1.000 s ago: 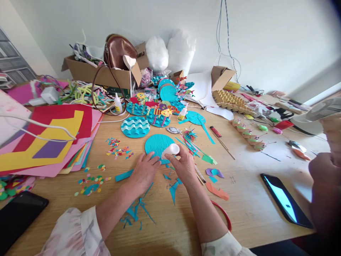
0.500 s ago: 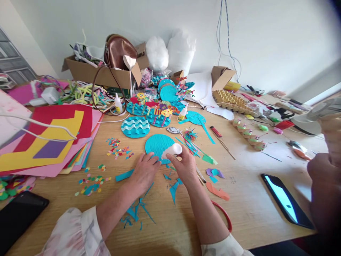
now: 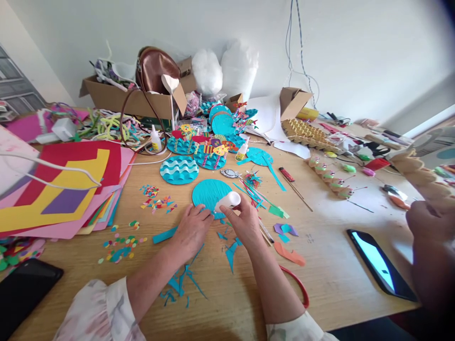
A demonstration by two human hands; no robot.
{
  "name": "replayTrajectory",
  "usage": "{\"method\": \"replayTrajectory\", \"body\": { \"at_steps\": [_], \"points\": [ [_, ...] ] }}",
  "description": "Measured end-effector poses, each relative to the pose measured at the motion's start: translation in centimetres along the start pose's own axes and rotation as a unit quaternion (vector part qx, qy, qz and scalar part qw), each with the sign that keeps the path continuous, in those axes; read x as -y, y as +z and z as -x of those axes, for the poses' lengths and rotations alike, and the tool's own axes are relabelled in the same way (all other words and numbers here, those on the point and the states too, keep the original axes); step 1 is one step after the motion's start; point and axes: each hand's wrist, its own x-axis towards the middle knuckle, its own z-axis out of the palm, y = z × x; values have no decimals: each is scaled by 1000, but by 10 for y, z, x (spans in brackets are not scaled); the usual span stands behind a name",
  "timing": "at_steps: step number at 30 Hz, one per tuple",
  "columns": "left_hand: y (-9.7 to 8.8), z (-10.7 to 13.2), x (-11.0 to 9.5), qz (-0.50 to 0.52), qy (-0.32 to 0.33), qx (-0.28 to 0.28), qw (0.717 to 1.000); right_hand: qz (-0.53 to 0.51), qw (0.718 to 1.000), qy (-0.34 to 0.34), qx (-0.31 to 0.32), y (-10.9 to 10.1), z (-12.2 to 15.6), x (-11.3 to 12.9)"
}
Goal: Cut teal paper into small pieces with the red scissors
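Over the blue disc (image 3: 206,192) | my right fingers (image 3: 230,215) gripped a white bottle (image 3: 229,201) | axis slanted, tip apparently toward left fingers (image 3: 199,212), outstretched at rim

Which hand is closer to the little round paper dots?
Left. The left hand is to the right of the paper dots; the right hand, holding a white bottle, is farther right.

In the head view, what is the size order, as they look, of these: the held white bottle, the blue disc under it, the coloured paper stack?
1. Coloured paper stack
2. Blue disc, partly covered
3. White bottle
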Motion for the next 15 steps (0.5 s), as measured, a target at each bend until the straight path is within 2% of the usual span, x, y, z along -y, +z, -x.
{"method": "replayTrajectory", "body": {
  "at_steps": [6, 15],
  "points": [
    [-4, 1, -2, -8, 10, 2, 1000, 7, 1000, -2, -3, -1, 0, 0],
    [0, 2, 0, -13, 6, 3, 1000, 0, 1000, 7, 15, 0, 0, 2]
  ]
}}
